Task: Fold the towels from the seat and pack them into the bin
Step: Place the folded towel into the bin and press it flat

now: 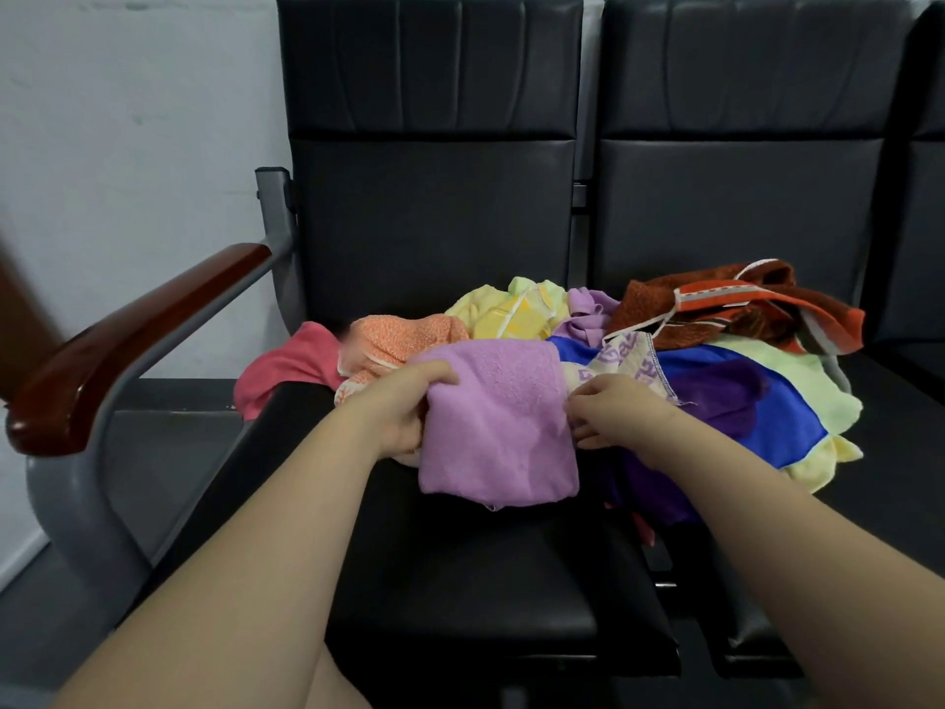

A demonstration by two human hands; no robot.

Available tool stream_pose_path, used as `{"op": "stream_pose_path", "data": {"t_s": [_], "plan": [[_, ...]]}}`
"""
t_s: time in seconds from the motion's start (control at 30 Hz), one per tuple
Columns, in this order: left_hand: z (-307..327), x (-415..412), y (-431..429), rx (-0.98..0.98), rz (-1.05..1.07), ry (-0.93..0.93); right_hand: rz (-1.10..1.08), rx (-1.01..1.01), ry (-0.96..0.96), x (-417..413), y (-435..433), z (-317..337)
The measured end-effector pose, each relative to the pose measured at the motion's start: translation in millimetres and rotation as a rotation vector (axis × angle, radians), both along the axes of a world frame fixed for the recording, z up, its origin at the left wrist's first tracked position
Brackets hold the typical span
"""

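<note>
A folded lilac towel (498, 424) lies on the black seat (460, 555) in front of a heap of unfolded towels. My left hand (404, 406) grips its left edge, thumb on top. My right hand (608, 409) rests at its right edge with fingers curled against the cloth; whether it pinches the towel is unclear. In the heap lie a pink towel (286, 368), an orange one (404, 337), a yellow one (511, 309), a blue and purple one (726, 396), a pale yellow one (808, 401) and a rust-red one (741, 304). No bin is in view.
The seat belongs to a row of black chairs; a second seat (895, 452) adjoins on the right. A wooden armrest (128, 340) on a grey metal frame stands at the left. A pale wall (128, 120) is behind.
</note>
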State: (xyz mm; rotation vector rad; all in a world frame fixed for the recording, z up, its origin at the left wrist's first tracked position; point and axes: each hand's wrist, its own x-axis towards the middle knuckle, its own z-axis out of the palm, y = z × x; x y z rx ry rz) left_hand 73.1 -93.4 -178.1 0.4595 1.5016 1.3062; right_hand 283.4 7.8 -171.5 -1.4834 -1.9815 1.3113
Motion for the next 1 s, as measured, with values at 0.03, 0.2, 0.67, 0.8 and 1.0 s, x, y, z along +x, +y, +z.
{"op": "stream_pose_path", "data": {"t_s": [0.03, 0.2, 0.67, 0.8, 1.0], "plan": [[-1.9, 2.5, -0.4, -0.009, -0.06, 0.005, 0.005, -0.027, 0.017, -2.4, 0.5, -2.4], [4.5, 7.3, -0.8, 0.218, -0.129, -0.068, -0.053, -0.072, 0.117, -9.4, 4.7, -1.3], [34.1, 26.7, 1.8, 0.498, -0.178, -0.137, -0.081, -0.602, 0.859, -4.3, 6.2, 25.4], [32.3, 8.3, 8.3, 0.367, -0.13, 0.004, -0.137, -0.418, 0.707, 9.3, 20.8, 38.4], [24.6, 3.3, 9.9, 0.291, -0.073, 0.03, 0.127, -0.185, 0.51, 27.5, 23.4, 59.9]]}}
